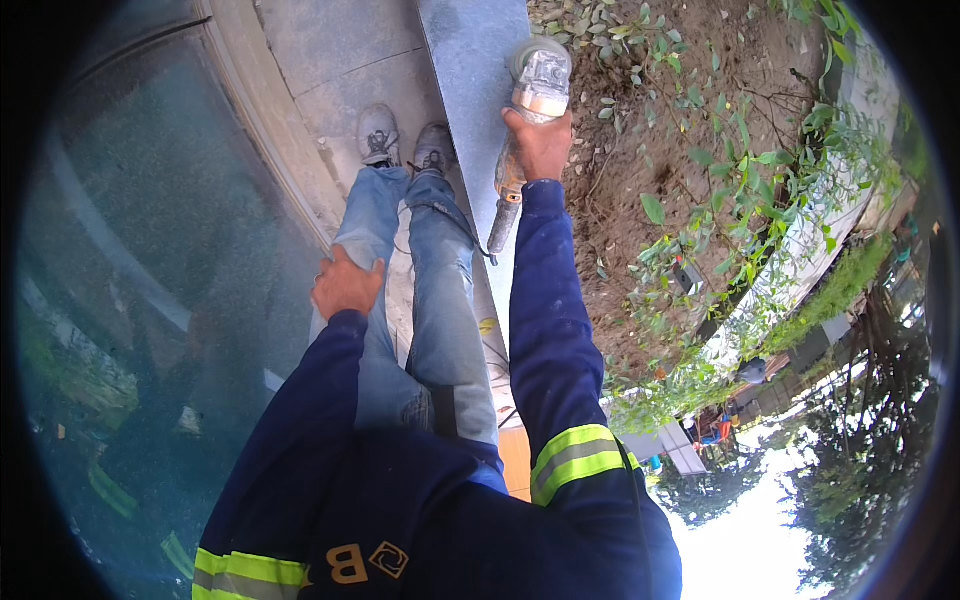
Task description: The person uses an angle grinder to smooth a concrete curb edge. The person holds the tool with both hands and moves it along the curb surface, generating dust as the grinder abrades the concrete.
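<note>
Head view – right hand (541, 143) gripping angle grinder (533, 95) on stone slab (470, 60), left hand (347, 284) spread on thigh (372, 215)

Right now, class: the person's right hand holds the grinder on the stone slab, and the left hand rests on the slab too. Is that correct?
Not quite. The right hand does hold the grinder on the slab, but the left hand rests on the thigh, not the slab. The head view shows this.

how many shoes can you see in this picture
2. The left shoe stands on the paving beside the pool edge; the right shoe is next to it, close against the grey stone curb. Neither looks hidden.
</note>
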A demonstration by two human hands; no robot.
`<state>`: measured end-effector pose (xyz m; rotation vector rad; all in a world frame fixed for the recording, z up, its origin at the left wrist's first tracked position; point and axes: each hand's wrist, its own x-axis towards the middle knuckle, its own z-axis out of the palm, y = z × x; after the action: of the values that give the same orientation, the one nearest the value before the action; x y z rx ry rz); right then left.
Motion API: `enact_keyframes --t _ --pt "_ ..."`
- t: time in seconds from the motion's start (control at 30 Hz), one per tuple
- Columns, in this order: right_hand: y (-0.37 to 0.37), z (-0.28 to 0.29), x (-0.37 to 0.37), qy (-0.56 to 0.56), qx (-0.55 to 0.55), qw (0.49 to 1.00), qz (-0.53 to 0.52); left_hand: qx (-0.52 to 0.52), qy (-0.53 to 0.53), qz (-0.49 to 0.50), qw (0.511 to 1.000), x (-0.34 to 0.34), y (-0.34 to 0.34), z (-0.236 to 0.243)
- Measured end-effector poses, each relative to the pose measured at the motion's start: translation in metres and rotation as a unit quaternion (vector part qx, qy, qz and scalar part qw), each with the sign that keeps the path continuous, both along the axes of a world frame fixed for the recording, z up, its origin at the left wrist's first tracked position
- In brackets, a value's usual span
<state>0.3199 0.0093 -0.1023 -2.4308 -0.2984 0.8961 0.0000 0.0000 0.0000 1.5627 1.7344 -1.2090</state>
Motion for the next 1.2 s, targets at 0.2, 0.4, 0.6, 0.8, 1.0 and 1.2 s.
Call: enact_keyframes --t 0.2,0.4,0.6,0.8,1.0,1.2 --pt "-0.014 0.016 -0.025 0.016 -0.052 0.998 0.027 0.016 -0.006 -0.009 1.000 -0.005 -0.008 -0.002" --pt "-0.045 0.004 -0.011 0.013 0.007 0.998 -0.053 0.011 0.000 -0.011 1.000 -0.004 -0.007 -0.005" --pt "-0.004 0.004 -0.010 -0.016 -0.075 0.997 0.021 0.011 -0.002 -0.016 1.000 -0.007 -0.007 -0.004" --pt "-0.025 0.006 -0.041 0.009 -0.050 0.999 0.012 0.017 -0.001 -0.020 1.000 -0.006 -0.005 -0.003" --pt "-0.053 0.009 -0.021 0.006 0.007 0.998 -0.064 0.019 -0.007 -0.013 1.000 -0.008 -0.008 -0.003" --pt "-0.021 -0.001 -0.004 -0.012 -0.008 1.000 -0.028 0.024 -0.013 -0.023 0.999 -0.010 -0.010 -0.004"
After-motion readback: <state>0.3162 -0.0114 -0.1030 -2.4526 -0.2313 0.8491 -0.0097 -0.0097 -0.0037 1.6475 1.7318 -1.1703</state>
